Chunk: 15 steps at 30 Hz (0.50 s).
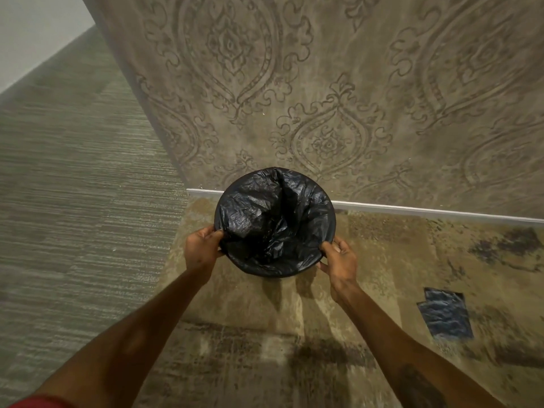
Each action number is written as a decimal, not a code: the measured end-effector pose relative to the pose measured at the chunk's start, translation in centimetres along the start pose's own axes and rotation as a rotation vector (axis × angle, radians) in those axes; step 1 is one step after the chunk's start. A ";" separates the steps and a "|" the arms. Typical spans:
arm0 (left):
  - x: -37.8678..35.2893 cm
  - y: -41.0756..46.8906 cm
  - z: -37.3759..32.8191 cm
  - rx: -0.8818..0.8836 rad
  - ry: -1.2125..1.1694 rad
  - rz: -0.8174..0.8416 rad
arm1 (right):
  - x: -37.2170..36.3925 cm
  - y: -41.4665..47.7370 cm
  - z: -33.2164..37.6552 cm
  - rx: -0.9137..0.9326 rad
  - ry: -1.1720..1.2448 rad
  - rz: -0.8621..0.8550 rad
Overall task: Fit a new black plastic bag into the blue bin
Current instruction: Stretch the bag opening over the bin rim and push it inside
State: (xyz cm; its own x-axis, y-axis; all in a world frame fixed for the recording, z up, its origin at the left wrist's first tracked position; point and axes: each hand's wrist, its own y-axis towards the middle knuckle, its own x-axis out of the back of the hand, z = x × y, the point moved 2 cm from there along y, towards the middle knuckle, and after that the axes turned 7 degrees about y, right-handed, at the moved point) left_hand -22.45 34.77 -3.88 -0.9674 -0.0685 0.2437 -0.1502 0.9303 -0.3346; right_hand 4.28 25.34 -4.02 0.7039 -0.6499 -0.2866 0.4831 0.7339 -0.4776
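Black bag (273,222) lines the bin, its hem folded over the rim, at the wall's foot. Left hand (203,245) at eight o'clock and right hand (338,257) at four pinch the hem; next, I judge, smoothing it down.

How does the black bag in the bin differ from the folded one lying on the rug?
The bag in the bin is opened out, crumpled and stretched round the rim, with the left hand and right hand gripping its edge. The folded bag lies flat and untouched to the right. Both are dark, glossy plastic.
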 end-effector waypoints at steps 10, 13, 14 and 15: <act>-2.2 7.1 2.6 0.014 -0.024 -0.043 | -2.4 8.2 -2.6 -0.014 -0.045 0.024; -2.5 8.2 2.4 0.016 -0.032 -0.036 | -2.8 9.3 -2.3 -0.012 -0.031 0.040; -2.5 8.3 2.4 0.014 -0.032 -0.030 | -2.9 9.4 -2.1 -0.013 -0.026 0.044; -2.5 8.3 2.4 0.016 -0.036 -0.028 | -2.9 9.5 -2.2 -0.013 -0.026 0.042</act>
State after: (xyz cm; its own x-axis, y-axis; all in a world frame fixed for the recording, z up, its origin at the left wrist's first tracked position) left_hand -21.75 41.83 -9.42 -0.9694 -0.1080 0.2203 -0.1806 0.9219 -0.3427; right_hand 5.69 33.74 -9.50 0.7365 -0.6133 -0.2853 0.4465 0.7576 -0.4761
